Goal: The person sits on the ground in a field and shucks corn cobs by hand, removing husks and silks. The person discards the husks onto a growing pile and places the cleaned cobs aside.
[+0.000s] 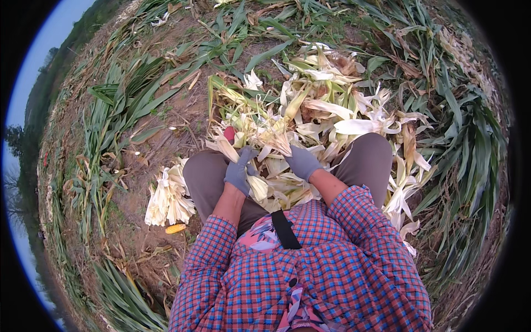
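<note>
My left hand (pixel 240 171), in a grey glove, is closed around a bunch of pale corn husks (pixel 258 188) beside my left knee. Level with it, my right hand (pixel 303 162), also gloved in grey, grips the end of some dry, brownish corn husks (pixel 278 142). Loose husks lie between and beyond the hands in a heap (pixel 319 103). A small red object (pixel 229 133) shows among the husks just above my left hand; its kind is unclear. The fingertips of both hands are partly hidden.
A bundle of pale husks (pixel 169 199) lies on the soil left of my left knee, with a yellow corn cob (pixel 175 228) below it. Cut green corn stalks (pixel 120 99) lie at the left, and more green leaves (pixel 468 137) form a long pile at the right.
</note>
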{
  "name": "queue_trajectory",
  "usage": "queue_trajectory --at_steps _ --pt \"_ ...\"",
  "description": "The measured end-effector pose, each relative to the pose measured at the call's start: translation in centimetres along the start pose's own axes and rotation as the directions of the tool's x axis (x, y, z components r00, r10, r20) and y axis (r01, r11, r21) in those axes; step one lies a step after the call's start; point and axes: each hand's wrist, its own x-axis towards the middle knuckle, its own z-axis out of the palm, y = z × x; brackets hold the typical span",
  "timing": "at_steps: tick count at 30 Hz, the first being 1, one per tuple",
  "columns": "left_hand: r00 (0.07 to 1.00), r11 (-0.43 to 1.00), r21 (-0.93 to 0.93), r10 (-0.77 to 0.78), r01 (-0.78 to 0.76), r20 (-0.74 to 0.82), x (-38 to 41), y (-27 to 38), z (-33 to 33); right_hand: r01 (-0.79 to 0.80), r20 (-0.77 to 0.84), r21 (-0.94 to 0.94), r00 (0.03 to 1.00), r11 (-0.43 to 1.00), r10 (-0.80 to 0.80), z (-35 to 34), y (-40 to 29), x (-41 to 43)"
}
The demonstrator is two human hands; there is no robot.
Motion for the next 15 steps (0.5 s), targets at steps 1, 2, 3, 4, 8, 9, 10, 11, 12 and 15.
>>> queue_trajectory --at_steps 1,2,3,4,8,9,10,11,12,15 --pt "0.998 0.998 0.008 -0.059 0.059 0.037 0.4 -1.0 -0.1 -0.012 -0.008 -0.002 1.0 1.0 0.012 0.0 -0.3 0.1" --pt "0.996 0.996 0.061 -0.071 0.067 0.063 0.4 -1.8 0.2 -0.024 -0.015 -0.005 1.0 1.0 0.024 0.0 -0.5 -0.1" --pt "0.992 0.991 0.114 -0.086 0.075 0.088 0.3 -2.3 0.9 -0.038 -0.022 -0.006 0.999 0.999 0.038 -0.1 -1.0 -0.3" --pt "0.987 0.989 0.124 -0.099 0.084 0.125 0.4 -2.7 1.4 0.017 -0.043 -0.009 0.999 1.0 -0.018 0.1 -1.7 -0.5" --pt "0.978 0.977 0.188 -0.13 0.099 0.161 0.9 -4.1 2.2 0.134 0.015 -0.162 0.991 0.978 -0.133 -0.6 -4.5 -1.8" --pt "0.978 0.978 0.181 -0.135 0.105 0.16 1.2 -4.1 2.2 0.149 0.052 -0.214 0.989 0.965 -0.141 -0.5 -4.7 -1.8" --pt "0.977 0.979 0.173 -0.139 0.111 0.16 1.4 -4.1 2.3 0.166 0.089 -0.265 0.985 0.95 -0.147 -0.2 -4.8 -1.7" --pt "0.981 0.978 0.17 -0.144 0.121 0.13 1.5 -4.1 2.3 0.185 0.126 -0.314 0.98 0.931 -0.152 -0.1 -4.9 -1.7" --pt "0.984 0.977 0.166 -0.149 0.131 0.101 1.4 -3.9 2.5 0.182 0.13 -0.315 0.98 0.931 -0.147 -0.2 -4.9 -1.7" --pt "0.983 0.993 0.069 -0.105 0.096 0.151 0.9 -3.3 2.6 0.162 0.128 -0.312 0.984 0.936 -0.127 -0.9 -5.3 -1.9"
